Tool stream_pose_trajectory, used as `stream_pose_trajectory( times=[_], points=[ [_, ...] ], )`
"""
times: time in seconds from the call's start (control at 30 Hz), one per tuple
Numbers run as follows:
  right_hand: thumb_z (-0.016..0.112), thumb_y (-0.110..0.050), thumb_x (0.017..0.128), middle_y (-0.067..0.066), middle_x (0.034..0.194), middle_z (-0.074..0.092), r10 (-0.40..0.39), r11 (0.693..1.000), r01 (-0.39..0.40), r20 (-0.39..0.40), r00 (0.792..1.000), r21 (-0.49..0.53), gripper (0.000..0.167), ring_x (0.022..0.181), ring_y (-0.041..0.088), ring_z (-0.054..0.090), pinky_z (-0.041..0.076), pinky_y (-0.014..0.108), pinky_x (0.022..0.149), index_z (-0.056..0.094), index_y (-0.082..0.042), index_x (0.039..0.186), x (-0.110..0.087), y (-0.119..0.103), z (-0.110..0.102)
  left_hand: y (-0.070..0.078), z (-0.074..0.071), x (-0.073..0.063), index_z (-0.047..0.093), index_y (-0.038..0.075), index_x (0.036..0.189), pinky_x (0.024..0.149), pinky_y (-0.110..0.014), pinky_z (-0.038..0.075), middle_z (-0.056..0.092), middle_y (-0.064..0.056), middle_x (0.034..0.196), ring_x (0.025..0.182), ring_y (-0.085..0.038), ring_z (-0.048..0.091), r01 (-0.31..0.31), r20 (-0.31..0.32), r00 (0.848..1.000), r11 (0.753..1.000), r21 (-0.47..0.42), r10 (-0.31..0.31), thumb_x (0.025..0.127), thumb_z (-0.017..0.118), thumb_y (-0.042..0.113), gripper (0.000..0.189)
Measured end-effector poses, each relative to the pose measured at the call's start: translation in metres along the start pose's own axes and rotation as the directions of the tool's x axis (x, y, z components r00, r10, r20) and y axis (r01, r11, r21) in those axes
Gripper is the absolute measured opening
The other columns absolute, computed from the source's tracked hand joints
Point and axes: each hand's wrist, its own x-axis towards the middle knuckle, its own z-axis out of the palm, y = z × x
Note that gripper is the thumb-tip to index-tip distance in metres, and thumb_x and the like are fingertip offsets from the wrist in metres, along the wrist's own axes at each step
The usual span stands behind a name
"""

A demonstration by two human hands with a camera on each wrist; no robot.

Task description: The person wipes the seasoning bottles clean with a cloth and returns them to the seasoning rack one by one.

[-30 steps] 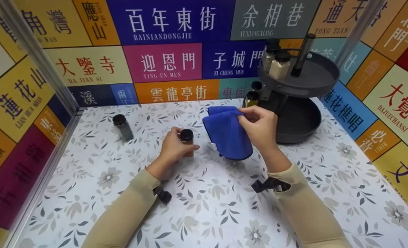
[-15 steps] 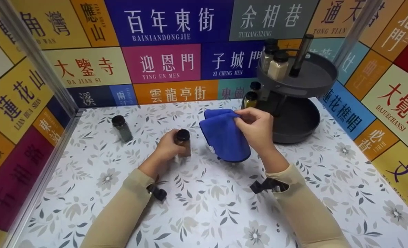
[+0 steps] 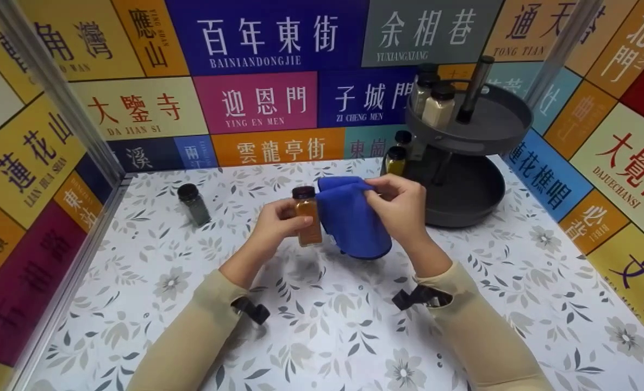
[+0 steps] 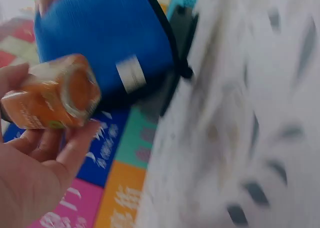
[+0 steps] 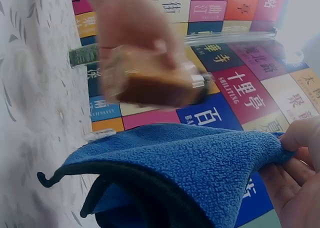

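My left hand [image 3: 272, 225] grips a glass spice jar [image 3: 309, 225] of orange-brown powder with a dark cap, lifted off the table. In the left wrist view the base of the jar [image 4: 80, 90] faces the camera, and thumb and fingers hold its sides. A blue cloth [image 3: 351, 220] with dark edging hangs from my right hand [image 3: 400, 206], pinched by one edge between thumb and fingers. Its fuzzy side and dark hem show in the right wrist view, where the cloth [image 5: 200, 163] droops below the blurred jar. The jar stands right beside the cloth's left edge.
Another dark-capped jar [image 3: 194, 203] stands at the left on the floral tabletop [image 3: 322, 336]. A dark two-tier round rack [image 3: 468, 136] is at the back right, with jars on its upper tier and lower left side. Printed panels wall in the back and sides.
The left hand has raised the jar and brought it rightward beside the cloth, after a small shift left. The right hand with the cloth has drifted slightly left and down.
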Motion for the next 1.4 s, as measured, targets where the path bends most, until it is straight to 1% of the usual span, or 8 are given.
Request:
stream_pose_trajectory(
  times=[0.13, 0.27, 0.37, 0.57, 0.77, 0.97, 1.2, 1.4],
  points=[
    [0.079, 0.003, 0.087, 0.012, 0.096, 0.082, -0.032, 0.999, 0.032, 0.023, 0.999, -0.009, 0.016, 0.082, 0.009, 0.077, 0.061, 0.019, 0.071, 0.085, -0.006, 0.099, -0.008, -0.002, 0.01, 0.015, 0.014, -0.012, 0.073, -0.002, 0.114, 0.07, -0.029, 0.063, 0.077, 0.001, 0.093, 0.084, -0.013, 0.074, -0.044, 0.069, 0.996, 0.996, -0.08, 0.05, 0.088, 0.077, 0.009, 0.029],
    [0.078, 0.005, 0.087, 0.01, 0.097, 0.082, -0.042, 0.999, 0.042, 0.059, 0.997, -0.009, 0.016, 0.084, 0.015, 0.079, 0.062, 0.021, 0.07, 0.085, -0.005, 0.099, -0.017, -0.005, 0.02, 0.022, 0.023, -0.02, 0.072, -0.004, 0.116, 0.07, -0.028, 0.062, 0.078, -0.002, 0.097, 0.085, -0.014, 0.075, -0.098, 0.125, 0.987, 0.993, -0.062, 0.105, 0.089, 0.077, 0.008, 0.03],
    [0.078, 0.006, 0.087, 0.011, 0.098, 0.082, -0.03, 0.999, 0.028, 0.093, 0.995, 0.024, 0.017, 0.085, 0.019, 0.079, 0.063, 0.022, 0.071, 0.084, -0.004, 0.099, -0.023, -0.009, 0.025, 0.023, 0.028, -0.023, 0.072, -0.005, 0.117, 0.078, -0.029, 0.064, 0.079, -0.005, 0.101, 0.089, -0.015, 0.076, -0.126, 0.139, 0.982, 0.991, -0.035, 0.13, 0.091, 0.078, 0.007, 0.03],
    [0.079, 0.006, 0.088, 0.011, 0.098, 0.082, -0.046, 0.998, 0.039, 0.126, 0.991, 0.057, 0.017, 0.087, 0.019, 0.08, 0.064, 0.025, 0.076, 0.084, -0.003, 0.101, -0.03, -0.017, 0.028, 0.02, 0.03, -0.024, 0.073, -0.003, 0.116, 0.085, -0.029, 0.063, 0.078, -0.01, 0.103, 0.091, -0.017, 0.076, -0.156, 0.098, 0.984, 0.987, 0.039, 0.152, 0.091, 0.081, 0.01, 0.029],
    [0.078, 0.007, 0.087, 0.01, 0.099, 0.083, -0.212, 0.977, 0.214, 0.15, 0.966, 0.003, 0.019, 0.09, 0.021, 0.081, 0.065, 0.028, 0.077, 0.084, -0.002, 0.102, -0.032, -0.021, 0.027, 0.016, 0.028, -0.021, 0.076, 0.001, 0.111, 0.071, -0.024, 0.056, 0.076, -0.006, 0.094, 0.08, -0.013, 0.07, -0.162, 0.03, 0.987, 0.98, 0.118, 0.159, 0.089, 0.083, 0.013, 0.026],
    [0.075, 0.011, 0.085, 0.011, 0.097, 0.083, -0.241, 0.97, 0.243, 0.127, 0.962, 0.005, 0.02, 0.089, 0.023, 0.081, 0.064, 0.025, 0.075, 0.084, -0.001, 0.099, -0.031, -0.014, 0.03, 0.017, 0.027, -0.023, 0.076, 0.001, 0.112, 0.075, -0.024, 0.057, 0.075, -0.007, 0.094, 0.081, -0.014, 0.068, -0.201, 0.051, 0.979, 0.967, 0.158, 0.195, 0.09, 0.083, 0.016, 0.027],
    [0.074, 0.013, 0.084, 0.012, 0.097, 0.083, -0.242, 0.97, 0.237, 0.147, 0.959, 0.047, 0.021, 0.089, 0.025, 0.081, 0.065, 0.027, 0.074, 0.083, -0.001, 0.097, -0.037, -0.013, 0.037, 0.024, 0.024, -0.026, 0.075, 0.002, 0.121, 0.087, -0.028, 0.06, 0.077, -0.012, 0.108, 0.097, -0.018, 0.073, -0.218, 0.002, 0.976, 0.971, 0.103, 0.219, 0.091, 0.081, 0.016, 0.034],
    [0.074, 0.014, 0.083, 0.012, 0.097, 0.083, -0.244, 0.97, 0.238, 0.195, 0.95, 0.058, 0.021, 0.09, 0.024, 0.081, 0.064, 0.026, 0.072, 0.084, -0.001, 0.095, -0.042, -0.012, 0.04, 0.029, 0.018, -0.024, 0.075, 0.002, 0.118, 0.077, -0.027, 0.06, 0.078, -0.009, 0.102, 0.091, -0.017, 0.072, -0.207, -0.057, 0.976, 0.978, 0.026, 0.208, 0.091, 0.08, 0.014, 0.031]
  ],
)
